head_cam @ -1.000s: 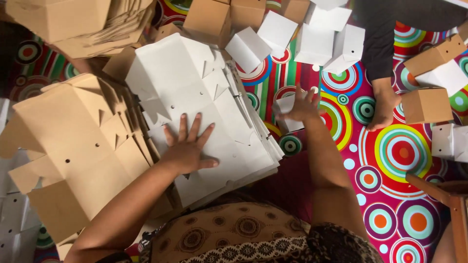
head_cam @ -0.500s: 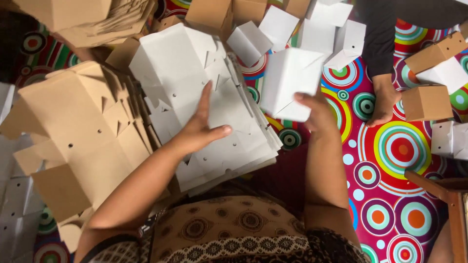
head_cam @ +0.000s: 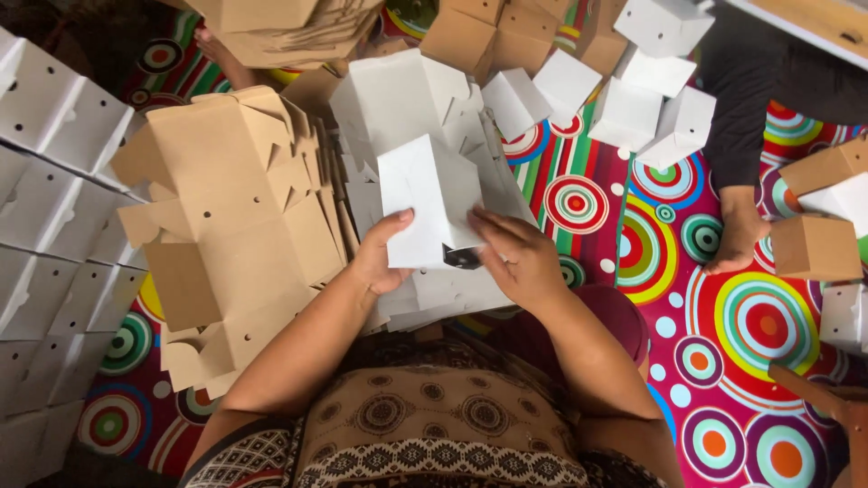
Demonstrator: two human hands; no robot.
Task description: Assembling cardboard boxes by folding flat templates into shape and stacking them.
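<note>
— What is lying underneath it all?

— A floor mat printed with bright concentric circles and stripes (head_cam: 750, 325) is covering the floor, and cardboard is lying nearly everywhere on it.

— How are the hands sitting?

— Both forearms are reaching forward from the lap. The left hand (head_cam: 384, 258) is gripping the lower left edge of a partly folded white cardboard box (head_cam: 429, 203), thumb on top. The right hand (head_cam: 520, 258) is clasping the box's lower right side, fingers curled over it beside a dark opening at its bottom corner. The box is being held upright above a stack of flat white box blanks (head_cam: 407, 99).

— And the containers around them?

— A pile of flat brown cardboard blanks (head_cam: 231, 217) is lying just left of the white stack. Assembled white boxes (head_cam: 655, 99) are sitting beyond, near another person's bare foot (head_cam: 737, 239). Closed brown boxes (head_cam: 814, 248) are standing at the right; I cannot tell what is inside any of them.
</note>
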